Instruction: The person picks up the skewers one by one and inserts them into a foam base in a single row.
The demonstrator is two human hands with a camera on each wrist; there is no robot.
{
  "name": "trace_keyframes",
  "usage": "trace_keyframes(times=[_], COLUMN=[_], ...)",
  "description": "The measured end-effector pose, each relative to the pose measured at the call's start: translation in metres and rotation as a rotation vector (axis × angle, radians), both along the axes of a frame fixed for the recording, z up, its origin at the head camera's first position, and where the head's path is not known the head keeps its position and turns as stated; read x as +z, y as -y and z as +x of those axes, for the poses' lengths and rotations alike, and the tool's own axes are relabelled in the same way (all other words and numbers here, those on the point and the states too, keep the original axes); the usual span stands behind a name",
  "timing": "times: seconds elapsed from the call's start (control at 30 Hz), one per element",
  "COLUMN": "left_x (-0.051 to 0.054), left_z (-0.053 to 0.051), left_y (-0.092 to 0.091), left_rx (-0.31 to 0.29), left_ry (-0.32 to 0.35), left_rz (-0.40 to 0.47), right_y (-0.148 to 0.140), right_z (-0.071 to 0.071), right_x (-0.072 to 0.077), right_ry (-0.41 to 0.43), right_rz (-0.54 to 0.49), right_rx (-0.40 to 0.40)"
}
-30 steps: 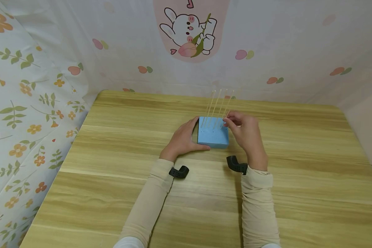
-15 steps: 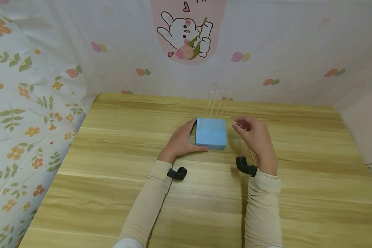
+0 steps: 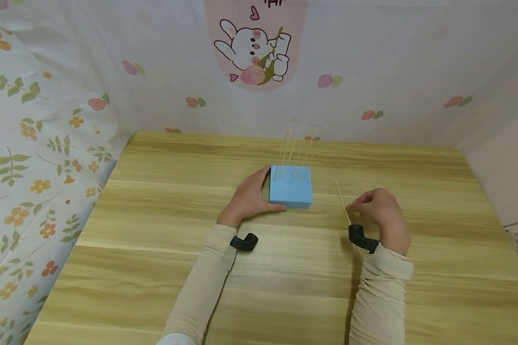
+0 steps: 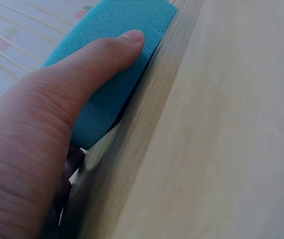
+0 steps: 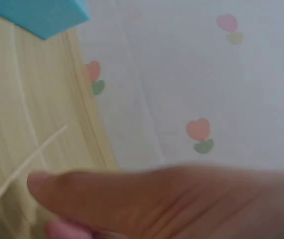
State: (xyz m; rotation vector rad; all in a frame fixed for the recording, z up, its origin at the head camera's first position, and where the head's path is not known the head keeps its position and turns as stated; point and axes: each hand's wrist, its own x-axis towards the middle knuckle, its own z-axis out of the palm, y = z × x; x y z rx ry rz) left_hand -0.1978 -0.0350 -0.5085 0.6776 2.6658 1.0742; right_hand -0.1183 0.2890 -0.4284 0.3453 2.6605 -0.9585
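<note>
A blue foam block (image 3: 290, 188) sits on the wooden table, with several thin sticks (image 3: 300, 151) standing upright in a row towards its back edge. My left hand (image 3: 247, 197) grips the block from the left. Its thumb presses along the front face in the left wrist view, while most of its fingers are hidden. On the table to the block's right lies one loose thin wooden stick (image 3: 342, 199). Beside that stick is my right hand (image 3: 380, 207), its fingers loosely bent, its fingertips close to the stick. Whether they touch it I cannot tell.
Small dark holes mark the top of the block in front of the sticks. A black wrist mount (image 3: 362, 239) covers part of the loose stick. Behind the table (image 3: 190, 167) hangs a printed white curtain (image 3: 164, 48).
My right hand has left the sticks in the block and moved right and towards me, down to the loose stick, which has come into sight. My left hand keeps its hold.
</note>
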Motion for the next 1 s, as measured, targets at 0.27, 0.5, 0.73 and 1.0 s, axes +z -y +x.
trace_keyframes(times=[0.27,0.5,0.73,1.0], left_x=[-0.002,0.0,0.001,0.0], left_z=[0.0,0.0,0.003,0.0], left_y=[0.001,0.0,0.001,0.001], left_rx=[-0.005,-0.009,-0.012,-0.007], left_ry=[-0.009,-0.006,0.003,-0.011], left_rz=[0.001,0.001,0.002,-0.003], right_y=[0.011,0.018,0.035,0.064], right_z=[-0.007,-0.011,-0.012,-0.02], right_x=[-0.005,-0.005,0.004,0.012], right_ry=[0.12,0.088,-0.358,-0.861], right_rz=[0.053,0.044,-0.081,-0.242], right_rx=[0.019,0.078,0.029,-0.055])
